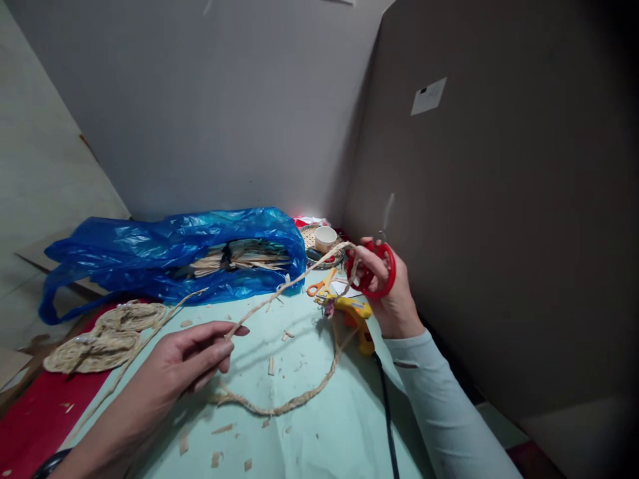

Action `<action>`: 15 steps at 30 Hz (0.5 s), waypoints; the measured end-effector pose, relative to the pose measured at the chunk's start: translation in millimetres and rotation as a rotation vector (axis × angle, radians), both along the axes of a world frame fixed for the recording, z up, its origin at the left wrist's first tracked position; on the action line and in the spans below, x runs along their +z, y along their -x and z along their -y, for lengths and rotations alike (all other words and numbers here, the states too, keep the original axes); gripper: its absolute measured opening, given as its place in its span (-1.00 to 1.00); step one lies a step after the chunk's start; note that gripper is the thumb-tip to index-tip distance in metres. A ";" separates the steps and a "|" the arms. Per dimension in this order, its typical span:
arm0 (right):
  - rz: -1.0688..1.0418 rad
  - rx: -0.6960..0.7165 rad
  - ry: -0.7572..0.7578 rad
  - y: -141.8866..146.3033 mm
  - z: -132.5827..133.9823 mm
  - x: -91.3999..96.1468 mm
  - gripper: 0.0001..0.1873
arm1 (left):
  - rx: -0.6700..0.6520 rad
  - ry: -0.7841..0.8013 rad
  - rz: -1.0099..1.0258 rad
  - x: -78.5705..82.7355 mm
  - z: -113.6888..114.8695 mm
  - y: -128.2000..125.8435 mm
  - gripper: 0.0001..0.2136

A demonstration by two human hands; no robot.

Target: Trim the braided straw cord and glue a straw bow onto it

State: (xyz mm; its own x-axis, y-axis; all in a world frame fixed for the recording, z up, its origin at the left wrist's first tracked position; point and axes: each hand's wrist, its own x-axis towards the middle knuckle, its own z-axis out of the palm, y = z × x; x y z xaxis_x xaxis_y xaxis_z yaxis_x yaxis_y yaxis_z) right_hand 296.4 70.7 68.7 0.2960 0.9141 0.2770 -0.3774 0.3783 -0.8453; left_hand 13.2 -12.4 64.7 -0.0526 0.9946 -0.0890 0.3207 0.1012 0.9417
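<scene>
A twisted straw cord (294, 282) runs taut from my left hand (202, 359) up to my right hand (382, 283). The fingers of my left hand pinch it near the middle of the table. My right hand grips red-handled scissors (388, 276), blades pointing upward, and the cord passes by its fingertips. From there the cord hangs down, and its slack part (294, 404) curves over the pale green sheet (299, 446). Below my right hand lies a yellow glue gun (353, 307) with a black cable. Orange-handled scissors (324, 285) rest just beyond it.
A blue plastic bag (134, 246) with a bundle of dried strips (244, 257) lies at the back left. Coiled straw pieces (100, 342) sit on red cloth (44, 426). A woven tray (307, 234) holds a white cup (325, 238). Straw scraps are scattered about; walls stand behind and right.
</scene>
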 end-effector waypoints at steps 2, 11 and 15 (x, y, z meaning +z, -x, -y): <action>-0.099 -0.062 0.007 -11.4 -4.9 -0.1 -0.66 | 0.007 -0.077 -0.187 4.4 -1.9 9.7 -0.67; -0.313 -0.097 0.000 -36.6 -3.5 8.0 -0.62 | 0.269 -0.296 -0.411 29.2 -7.8 63.6 -0.86; -0.250 -0.068 -0.034 -21.8 -1.4 16.6 -0.59 | 0.390 -0.319 -0.283 53.9 -16.1 73.0 -0.88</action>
State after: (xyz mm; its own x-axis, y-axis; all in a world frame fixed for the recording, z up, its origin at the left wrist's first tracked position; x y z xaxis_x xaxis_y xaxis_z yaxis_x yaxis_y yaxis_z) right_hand 318.2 72.0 85.4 0.4194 0.8813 0.2177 -0.5461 0.4365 -0.7150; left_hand -59.8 3.7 118.6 -0.3992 0.8720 0.2833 0.5602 -0.0126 0.8283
